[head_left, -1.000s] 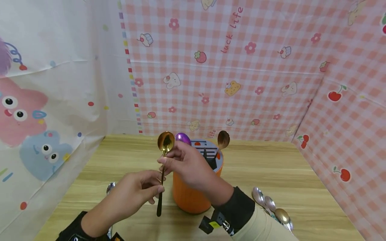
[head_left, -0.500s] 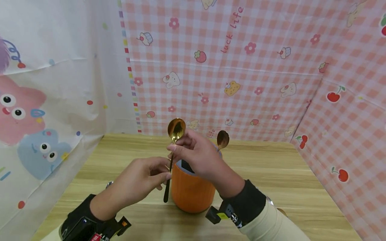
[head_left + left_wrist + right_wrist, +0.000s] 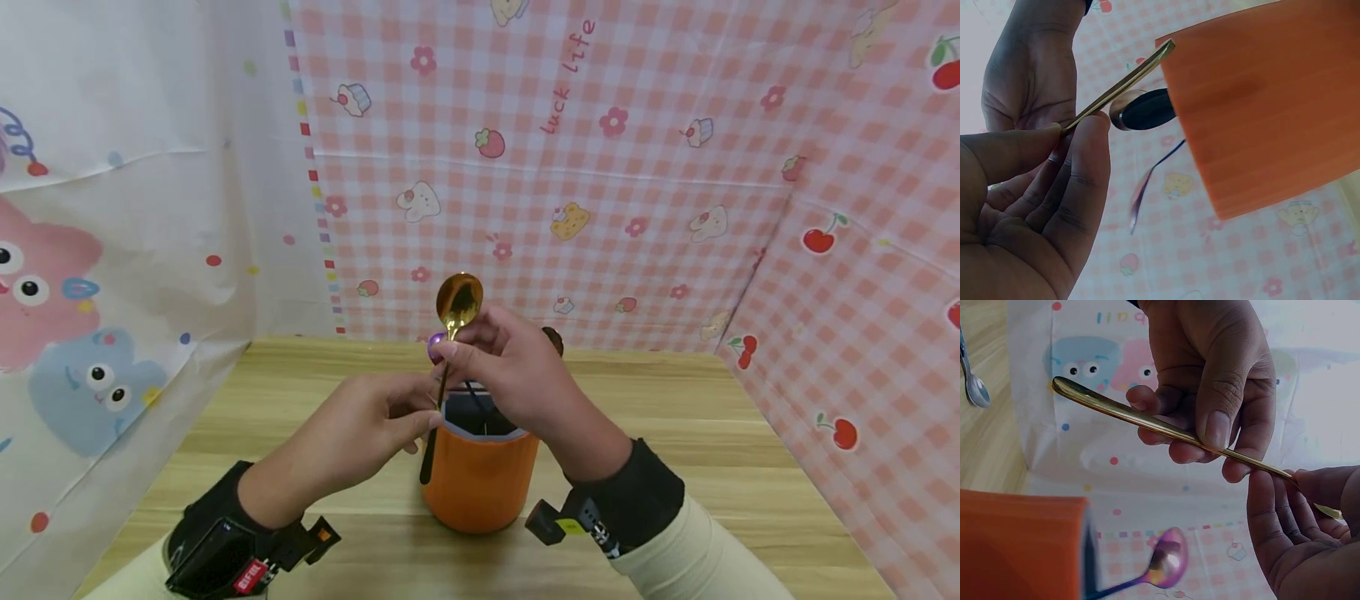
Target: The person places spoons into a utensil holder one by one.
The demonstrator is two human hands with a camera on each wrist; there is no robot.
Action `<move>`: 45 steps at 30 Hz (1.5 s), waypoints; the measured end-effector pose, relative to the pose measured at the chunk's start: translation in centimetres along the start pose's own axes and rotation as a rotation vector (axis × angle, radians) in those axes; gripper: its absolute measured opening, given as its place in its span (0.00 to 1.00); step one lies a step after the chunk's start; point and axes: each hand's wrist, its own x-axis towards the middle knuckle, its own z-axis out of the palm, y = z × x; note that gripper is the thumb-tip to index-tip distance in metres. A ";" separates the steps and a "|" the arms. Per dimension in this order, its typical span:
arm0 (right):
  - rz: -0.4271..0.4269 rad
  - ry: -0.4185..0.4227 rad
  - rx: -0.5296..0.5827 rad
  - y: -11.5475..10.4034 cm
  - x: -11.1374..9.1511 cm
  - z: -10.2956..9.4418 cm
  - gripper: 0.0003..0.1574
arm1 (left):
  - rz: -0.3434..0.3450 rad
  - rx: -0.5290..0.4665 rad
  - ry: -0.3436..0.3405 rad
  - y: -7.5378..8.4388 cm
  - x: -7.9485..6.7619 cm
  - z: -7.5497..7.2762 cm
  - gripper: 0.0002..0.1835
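One gold spoon point(image 3: 460, 302), bowl up: my left hand point(image 3: 367, 429) pinches it partway down the handle; my right hand point(image 3: 517, 362) pinches it just below the bowl. Location: in the air, near the orange holder point(image 3: 480, 487). One purple spoon point(image 3: 1169, 557): bowl projecting from the holder.

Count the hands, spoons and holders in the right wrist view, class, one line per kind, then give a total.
Hands: 2 (left hand, right hand)
Spoons: 3 (gold spoon, purple spoon, silver spoon)
Orange holder: 1
Total: 6
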 end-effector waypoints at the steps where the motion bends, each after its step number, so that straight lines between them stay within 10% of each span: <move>1: -0.002 0.011 -0.012 -0.2 0.0 -0.1 0.12 | 0.005 0.011 0.002 0.1 0.2 0.0 0.03; 19: -0.070 0.128 -0.105 -2.0 0.2 -2.9 0.13 | 0.093 0.078 0.043 1.8 3.7 -0.3 0.04; 45: 0.062 0.153 -0.153 1.6 0.2 -3.3 0.13 | -0.023 0.044 -0.046 -0.9 6.0 1.8 0.03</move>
